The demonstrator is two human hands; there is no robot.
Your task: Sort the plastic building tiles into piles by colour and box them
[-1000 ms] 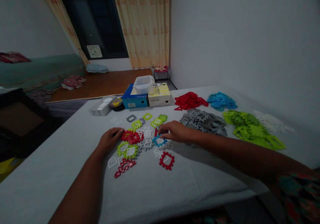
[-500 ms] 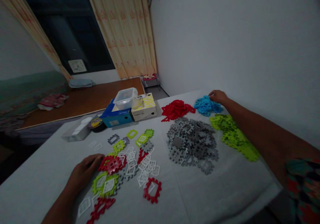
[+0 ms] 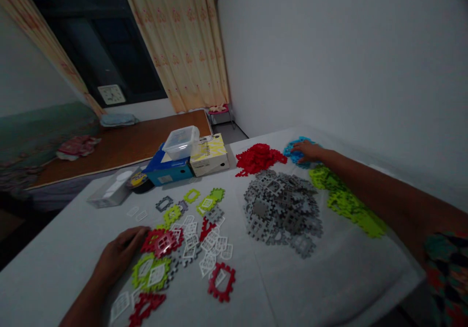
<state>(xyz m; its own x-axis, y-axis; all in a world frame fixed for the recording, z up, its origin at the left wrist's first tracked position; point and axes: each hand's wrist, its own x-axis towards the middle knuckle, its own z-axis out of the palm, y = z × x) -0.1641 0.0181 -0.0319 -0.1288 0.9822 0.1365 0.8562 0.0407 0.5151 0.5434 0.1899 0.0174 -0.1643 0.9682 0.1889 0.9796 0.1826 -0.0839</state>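
My right hand (image 3: 307,150) lies over the pile of blue interlocking plastic tiles (image 3: 297,144) at the table's far right. Its fingers are spread across the pile; no piece shows gripped. On the near left my left hand (image 3: 119,250) rests on the cloth, fingers loosely bent with a gap between them and nothing visibly held. Its fingertips are beside a red window-frame tile (image 3: 164,241). Around it lie lime frame tiles (image 3: 151,272), white lattice window pieces (image 3: 210,239) and another red frame (image 3: 222,282).
A large grey tile heap (image 3: 281,207) covers the table's middle right, with a red heap (image 3: 259,157) behind and a lime heap (image 3: 353,207) under my right forearm. A blue box (image 3: 170,171), yellow box (image 3: 210,156), clear tub (image 3: 182,142) and tape roll (image 3: 141,182) stand at the back.
My right hand has moved from the blue pile's back edge down and left onto its middle, its fingers now spread. My left hand stays by the red tile.
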